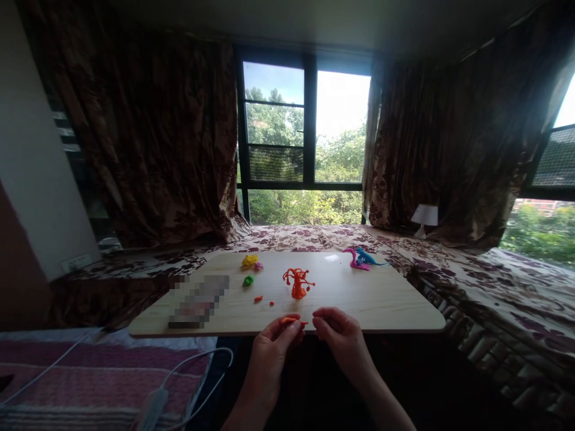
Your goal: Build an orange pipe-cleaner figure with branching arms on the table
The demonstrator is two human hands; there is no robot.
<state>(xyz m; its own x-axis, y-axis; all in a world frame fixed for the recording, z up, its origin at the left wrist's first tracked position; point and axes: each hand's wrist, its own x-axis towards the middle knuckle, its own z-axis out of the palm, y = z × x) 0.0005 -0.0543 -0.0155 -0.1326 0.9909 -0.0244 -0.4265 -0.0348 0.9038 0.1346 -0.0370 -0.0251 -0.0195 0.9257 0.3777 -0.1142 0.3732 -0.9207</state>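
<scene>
Above the table's front edge, my left hand [276, 336] is closed, pinching a thin orange piece of modelling clay [288, 320] between thumb and fingers. A narrow tip of it sticks out toward the right. Just across from that tip is my right hand [336, 326], thumb and fingers pressed together; whatever they may hold is hidden. Beyond both hands stands an orange clay figure [297, 282] like a tree, with a thick base and several thin curling branches ending in small balls. Two small orange clay bits [258, 299] lie to its left.
On the pale wooden table [359, 311] lie yellow [250, 260] and green [248, 280] clay lumps at left. Pink [357, 260] and blue [366, 257] clay shapes sit back right. A blurred-out flat object [200, 301] is at left. A power strip [151, 409] rests below.
</scene>
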